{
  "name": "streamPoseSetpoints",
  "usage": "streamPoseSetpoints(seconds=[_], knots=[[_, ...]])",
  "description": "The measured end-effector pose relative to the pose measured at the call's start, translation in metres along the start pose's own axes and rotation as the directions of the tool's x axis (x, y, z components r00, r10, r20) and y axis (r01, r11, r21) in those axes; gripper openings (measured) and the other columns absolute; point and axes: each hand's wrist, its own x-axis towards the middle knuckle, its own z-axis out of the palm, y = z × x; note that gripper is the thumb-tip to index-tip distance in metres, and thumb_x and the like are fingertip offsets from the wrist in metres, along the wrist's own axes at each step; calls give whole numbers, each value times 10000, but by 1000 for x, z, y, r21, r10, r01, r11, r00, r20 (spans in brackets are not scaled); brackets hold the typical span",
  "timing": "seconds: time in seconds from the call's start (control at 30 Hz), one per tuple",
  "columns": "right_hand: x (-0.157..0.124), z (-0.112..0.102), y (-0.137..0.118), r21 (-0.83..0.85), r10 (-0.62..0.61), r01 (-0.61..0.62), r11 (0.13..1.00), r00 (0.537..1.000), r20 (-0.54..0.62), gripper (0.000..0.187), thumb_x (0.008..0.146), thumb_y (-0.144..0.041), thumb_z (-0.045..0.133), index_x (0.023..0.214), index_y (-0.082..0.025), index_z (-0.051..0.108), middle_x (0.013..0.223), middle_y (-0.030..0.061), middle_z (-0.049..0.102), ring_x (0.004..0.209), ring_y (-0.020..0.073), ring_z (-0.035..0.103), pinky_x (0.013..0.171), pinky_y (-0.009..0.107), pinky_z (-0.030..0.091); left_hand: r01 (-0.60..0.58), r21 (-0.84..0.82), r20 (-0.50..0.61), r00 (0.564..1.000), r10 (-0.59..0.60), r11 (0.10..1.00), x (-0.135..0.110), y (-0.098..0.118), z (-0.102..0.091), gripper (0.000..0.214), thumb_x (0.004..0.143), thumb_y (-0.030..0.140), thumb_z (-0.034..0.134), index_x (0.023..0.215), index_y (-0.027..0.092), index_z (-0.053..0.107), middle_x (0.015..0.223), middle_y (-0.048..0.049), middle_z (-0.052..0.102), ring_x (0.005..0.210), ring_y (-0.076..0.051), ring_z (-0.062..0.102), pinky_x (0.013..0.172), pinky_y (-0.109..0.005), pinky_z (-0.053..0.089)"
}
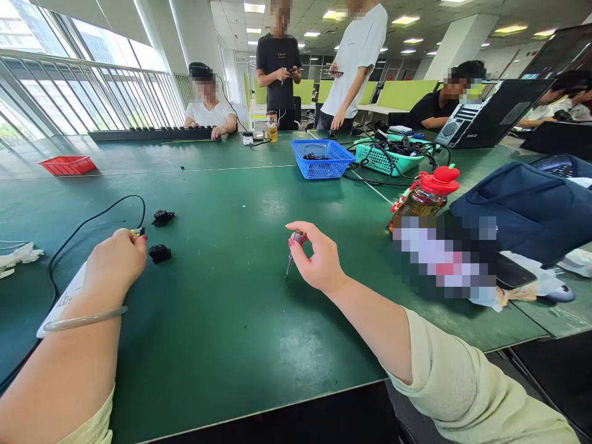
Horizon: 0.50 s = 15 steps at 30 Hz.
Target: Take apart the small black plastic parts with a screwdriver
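My left hand is closed in a pinch around a small black-and-yellow piece, mostly hidden by the fingers. A thin black cable loops over the table to this hand; whether it joins the piece I cannot tell. Just right of the hand lie two small black clumps, too dark to make out. Nearer the middle, my right hand grips a small screwdriver between thumb and fingers, its thin shaft slanting down to the tabletop. A white flat object is partly covered by my left forearm.
On the green table stand a red tray, a blue basket and a green basket of cables. A red-lidded bottle, a dark blue bag and a phone are at right. Several people are beyond.
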Motion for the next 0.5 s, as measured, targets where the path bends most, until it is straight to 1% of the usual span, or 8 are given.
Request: streamPoseSetpoints(seconds=[0.13,0.37,0.5], knots=[[0,0,0,4,-1,1,1000,1000,3,220,924,-192,513,1111,-251,613,775,-15,693,683,140,656,718,311,581,3,-54,-10,1000,-3,999,0,-2,2,501,965,498,332,1164,135,614,1116,-244,726,1098,-419,671,868,-491,531],[0,1,0,20,-17,17,1000,1000,-4,221,925,-183,517,1112,-248,614,770,-20,684,672,133,648,710,298,581,74,-101,-3,997,-74,992,0,-3,-2,552,938,563,383,1154,120,633,1121,-248,719,1127,-424,655,901,-509,526],[0,1,0,12,-7,7,1000,1000,2,221,924,-185,518,1111,-249,616,777,-17,688,678,134,651,715,302,582,58,-86,17,998,-57,995,1,-4,1,547,926,576,408,1165,139,635,1100,-217,730,1103,-405,664,891,-490,528]])
